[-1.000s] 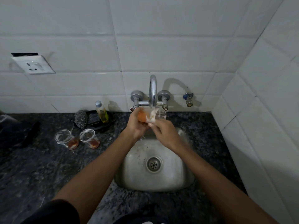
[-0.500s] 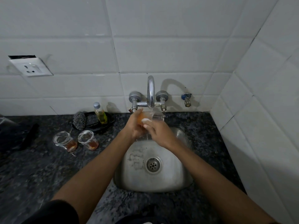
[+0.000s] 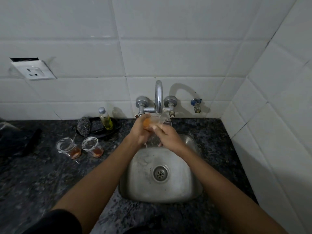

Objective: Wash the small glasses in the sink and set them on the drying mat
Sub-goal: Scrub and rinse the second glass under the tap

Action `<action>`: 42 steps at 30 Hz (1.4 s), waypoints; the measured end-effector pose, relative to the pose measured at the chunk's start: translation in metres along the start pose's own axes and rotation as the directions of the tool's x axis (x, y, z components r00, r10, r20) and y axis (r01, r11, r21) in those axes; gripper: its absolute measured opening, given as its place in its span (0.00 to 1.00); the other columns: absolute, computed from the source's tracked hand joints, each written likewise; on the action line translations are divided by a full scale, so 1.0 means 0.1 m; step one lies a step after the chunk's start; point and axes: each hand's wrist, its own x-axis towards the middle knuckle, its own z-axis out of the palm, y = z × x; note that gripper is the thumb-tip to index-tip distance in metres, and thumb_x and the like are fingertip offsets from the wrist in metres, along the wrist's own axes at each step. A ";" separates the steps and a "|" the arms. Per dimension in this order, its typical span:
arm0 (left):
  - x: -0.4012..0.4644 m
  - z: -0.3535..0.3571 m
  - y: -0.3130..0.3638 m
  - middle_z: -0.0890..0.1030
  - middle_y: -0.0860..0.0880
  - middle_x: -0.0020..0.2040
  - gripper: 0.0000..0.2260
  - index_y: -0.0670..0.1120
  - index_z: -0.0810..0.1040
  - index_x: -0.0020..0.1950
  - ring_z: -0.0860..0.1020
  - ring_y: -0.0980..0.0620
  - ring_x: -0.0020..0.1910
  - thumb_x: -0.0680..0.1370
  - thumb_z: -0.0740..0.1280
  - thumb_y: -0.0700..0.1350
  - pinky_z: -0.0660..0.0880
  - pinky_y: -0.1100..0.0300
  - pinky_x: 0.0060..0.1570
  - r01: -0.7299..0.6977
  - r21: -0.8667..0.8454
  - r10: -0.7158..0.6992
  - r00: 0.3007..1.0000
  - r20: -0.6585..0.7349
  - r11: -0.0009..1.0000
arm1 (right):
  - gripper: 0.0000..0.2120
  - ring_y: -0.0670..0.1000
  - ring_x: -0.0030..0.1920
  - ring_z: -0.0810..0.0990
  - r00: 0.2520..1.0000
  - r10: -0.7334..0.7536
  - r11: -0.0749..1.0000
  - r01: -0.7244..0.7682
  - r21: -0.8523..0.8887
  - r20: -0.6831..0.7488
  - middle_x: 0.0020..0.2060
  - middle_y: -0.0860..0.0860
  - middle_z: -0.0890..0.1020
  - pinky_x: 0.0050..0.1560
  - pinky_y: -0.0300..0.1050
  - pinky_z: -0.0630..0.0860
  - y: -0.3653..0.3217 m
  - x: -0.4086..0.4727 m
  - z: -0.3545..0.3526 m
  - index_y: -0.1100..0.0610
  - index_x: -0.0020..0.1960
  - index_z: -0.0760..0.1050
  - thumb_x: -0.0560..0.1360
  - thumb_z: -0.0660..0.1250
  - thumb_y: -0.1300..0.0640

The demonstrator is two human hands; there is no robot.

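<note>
Head camera, nearest first: my two forearms run up from the bottom edge and meet over the far end of the steel sink (image 3: 135, 191), whose drain sits well below the hands. My left hand (image 3: 139, 130) wraps its curled fingers round a small glass (image 3: 157, 123) lying on its side under the tap spout (image 3: 158, 97), amber-tinted base toward the palm and mouth pointing right. My right hand (image 3: 167, 135) holds the glass from the near side with fingers bent onto it; whether a fingertip reaches inside the mouth I cannot tell.

To do this rinse well, I judge I should keep the mouth tipped under the stream, turn the glass slowly in the left-hand grip so the water reaches the orange residue at the base, and grip firmly, since wet glass is slippery above a hard basin.

Farther left on the dark granite counter (image 3: 42, 174) stand two more glasses (image 3: 68, 147) (image 3: 92, 146), close beside each other, each with reddish dregs. Beyond them a dish holds a scrubber (image 3: 83, 126) and a bottle of yellow liquid (image 3: 105, 119).

The water stream itself is barely visible. I see no drying mat that I can be sure of; the dark shapes at the far left edge are cut off and too dim to name.
</note>
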 end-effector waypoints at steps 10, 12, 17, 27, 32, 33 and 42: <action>0.01 0.06 -0.05 0.84 0.43 0.44 0.17 0.41 0.84 0.46 0.83 0.46 0.43 0.84 0.62 0.50 0.79 0.50 0.53 0.036 -0.004 -0.036 0.999 0.016 0.999 | 0.16 0.47 0.62 0.82 0.997 -0.067 0.998 0.067 0.009 -0.023 0.63 0.50 0.84 0.63 0.49 0.80 0.03 -0.05 0.05 0.52 0.71 0.78 0.84 0.66 0.53; 0.00 0.09 -0.05 0.84 0.40 0.49 0.19 0.38 0.84 0.54 0.84 0.43 0.50 0.84 0.62 0.53 0.78 0.48 0.61 0.070 -0.036 -0.069 0.997 0.028 0.997 | 0.16 0.49 0.61 0.82 0.988 -0.150 0.977 0.140 -0.162 -0.045 0.62 0.52 0.84 0.62 0.48 0.79 0.09 -0.02 0.05 0.54 0.70 0.79 0.85 0.63 0.51; 0.03 0.08 -0.01 0.85 0.41 0.45 0.19 0.40 0.87 0.46 0.85 0.45 0.44 0.85 0.63 0.51 0.78 0.48 0.56 0.005 -0.013 -0.005 1.000 -0.017 1.000 | 0.13 0.45 0.50 0.83 0.998 -0.066 0.992 0.066 -0.111 0.010 0.51 0.50 0.85 0.53 0.45 0.79 0.09 0.02 -0.02 0.56 0.66 0.80 0.86 0.63 0.52; 0.05 0.00 -0.03 0.82 0.42 0.48 0.15 0.41 0.83 0.52 0.83 0.45 0.44 0.83 0.66 0.52 0.80 0.51 0.49 0.007 -0.015 -0.007 0.999 -0.040 1.000 | 0.18 0.50 0.53 0.84 0.997 0.003 0.999 -0.007 0.039 0.082 0.57 0.54 0.85 0.55 0.53 0.84 0.05 0.04 -0.02 0.54 0.71 0.78 0.87 0.59 0.47; -0.02 0.05 -0.04 0.84 0.39 0.55 0.26 0.36 0.79 0.65 0.83 0.41 0.56 0.83 0.65 0.59 0.80 0.47 0.60 0.123 -0.005 -0.123 0.992 0.038 0.992 | 0.21 0.51 0.48 0.82 0.986 -0.137 0.912 0.163 -0.375 0.096 0.51 0.53 0.84 0.50 0.56 0.81 0.02 0.01 -0.02 0.56 0.62 0.78 0.87 0.52 0.44; -0.01 0.05 -0.04 0.84 0.39 0.52 0.24 0.37 0.79 0.63 0.83 0.42 0.53 0.83 0.65 0.58 0.81 0.47 0.57 0.124 -0.002 -0.124 0.992 0.030 0.992 | 0.22 0.52 0.53 0.82 0.975 -0.175 0.872 0.219 -0.438 0.139 0.56 0.53 0.83 0.52 0.55 0.81 0.06 0.00 -0.05 0.54 0.66 0.77 0.86 0.52 0.44; -0.02 0.09 -0.07 0.84 0.37 0.51 0.25 0.35 0.85 0.56 0.83 0.40 0.51 0.82 0.65 0.58 0.75 0.45 0.65 0.062 -0.148 -0.052 0.996 0.072 0.987 | 0.17 0.52 0.51 0.83 0.993 -0.110 0.962 0.115 -0.249 0.036 0.55 0.54 0.83 0.51 0.56 0.82 -0.01 0.00 0.05 0.53 0.67 0.76 0.87 0.55 0.48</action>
